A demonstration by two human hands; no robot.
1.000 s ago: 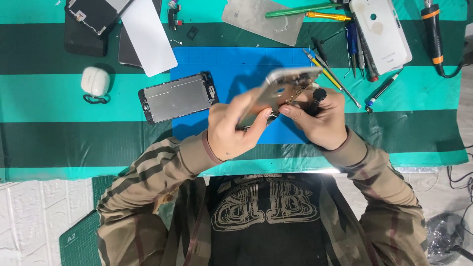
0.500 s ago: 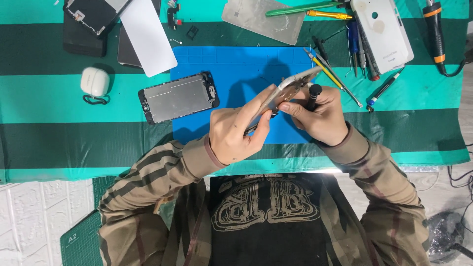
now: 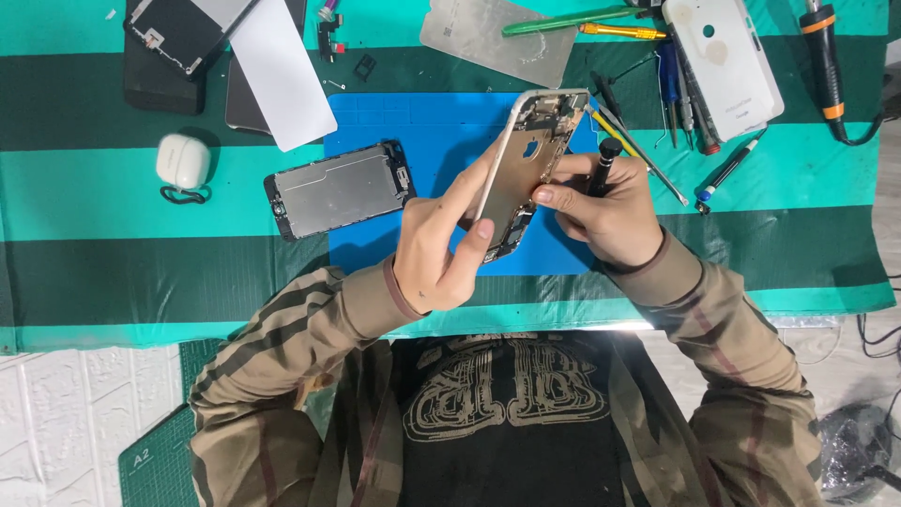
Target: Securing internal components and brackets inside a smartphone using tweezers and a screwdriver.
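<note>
An opened phone body (image 3: 527,164), gold-rimmed with its inner parts showing, is tilted upright over the blue work mat (image 3: 394,122). My left hand (image 3: 441,249) grips its lower left edge, fingers along the side. At its right edge, my right hand (image 3: 605,211) holds a black screwdriver (image 3: 603,161) and touches the frame with a fingertip. The detached screen panel (image 3: 340,190) lies face down at the mat's left edge.
A green striped cloth (image 3: 113,272) covers the table. White earbud case (image 3: 182,161) at left, a dark phone and white sheet (image 3: 282,70) at back left. Metal plate (image 3: 497,38), white back cover (image 3: 725,58), tweezers, several screwdrivers and a soldering iron (image 3: 824,47) at back right.
The phone body has been raised and turned more upright, its top now pointing away from me. Both hands moved with it; the right hand shifted up along its right edge.
</note>
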